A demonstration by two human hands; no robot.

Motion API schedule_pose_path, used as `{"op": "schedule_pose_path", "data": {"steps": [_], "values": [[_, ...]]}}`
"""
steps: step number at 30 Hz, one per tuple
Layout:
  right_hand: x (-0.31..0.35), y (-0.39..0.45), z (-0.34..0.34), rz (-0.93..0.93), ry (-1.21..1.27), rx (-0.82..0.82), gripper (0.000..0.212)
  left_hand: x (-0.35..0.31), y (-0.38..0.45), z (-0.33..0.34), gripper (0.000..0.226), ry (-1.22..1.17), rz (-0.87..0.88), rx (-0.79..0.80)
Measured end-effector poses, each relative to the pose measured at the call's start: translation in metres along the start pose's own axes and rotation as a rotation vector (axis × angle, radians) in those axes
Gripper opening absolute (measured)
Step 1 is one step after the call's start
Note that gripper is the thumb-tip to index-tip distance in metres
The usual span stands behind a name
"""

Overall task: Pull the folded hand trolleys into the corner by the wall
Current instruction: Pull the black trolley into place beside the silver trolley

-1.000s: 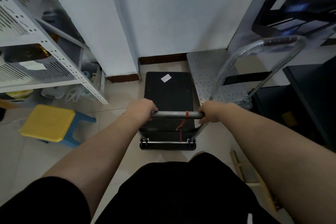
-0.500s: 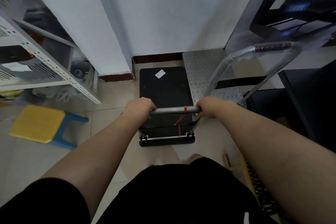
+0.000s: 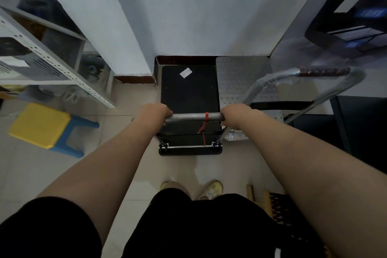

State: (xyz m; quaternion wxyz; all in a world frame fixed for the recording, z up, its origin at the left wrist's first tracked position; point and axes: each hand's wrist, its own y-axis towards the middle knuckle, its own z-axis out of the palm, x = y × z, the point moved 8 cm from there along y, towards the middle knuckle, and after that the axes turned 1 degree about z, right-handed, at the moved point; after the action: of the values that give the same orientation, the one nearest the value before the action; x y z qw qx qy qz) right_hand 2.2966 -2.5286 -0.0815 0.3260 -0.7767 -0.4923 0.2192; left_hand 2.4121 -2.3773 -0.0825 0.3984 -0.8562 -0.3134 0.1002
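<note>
A black platform trolley (image 3: 189, 92) stands on the tiled floor with its far end close to the white wall and brown skirting. Its grey handle bar (image 3: 193, 117), tied with a red string, is upright. My left hand (image 3: 157, 112) grips the bar's left end and my right hand (image 3: 235, 113) grips its right end. Beside it on the right stands a silver perforated trolley (image 3: 240, 77) with its own curved handle (image 3: 322, 72) raised, its far end also at the wall.
A white pillar corner (image 3: 134, 48) juts out left of the black trolley. A metal shelf rack (image 3: 52, 63) and a yellow-and-blue stool (image 3: 41, 125) stand at the left. Dark furniture (image 3: 360, 123) fills the right side. My shoes (image 3: 211, 189) are just behind the trolley.
The black trolley has rolled forward toward the wall, both hands staying on its bar. My view has tilted down, bringing my shoes into sight.
</note>
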Motion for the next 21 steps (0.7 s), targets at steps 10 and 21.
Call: {"op": "schedule_pose_path", "data": {"steps": [10,21], "values": [[-0.011,0.035,-0.033,0.025,0.012,0.024,0.029,0.01,0.024,-0.041,0.039,0.031,0.02,-0.015],[-0.018,0.065,-0.065,0.023,0.028,-0.035,0.03,0.022,0.042,-0.085,0.04,0.055,-0.008,-0.116]]}}
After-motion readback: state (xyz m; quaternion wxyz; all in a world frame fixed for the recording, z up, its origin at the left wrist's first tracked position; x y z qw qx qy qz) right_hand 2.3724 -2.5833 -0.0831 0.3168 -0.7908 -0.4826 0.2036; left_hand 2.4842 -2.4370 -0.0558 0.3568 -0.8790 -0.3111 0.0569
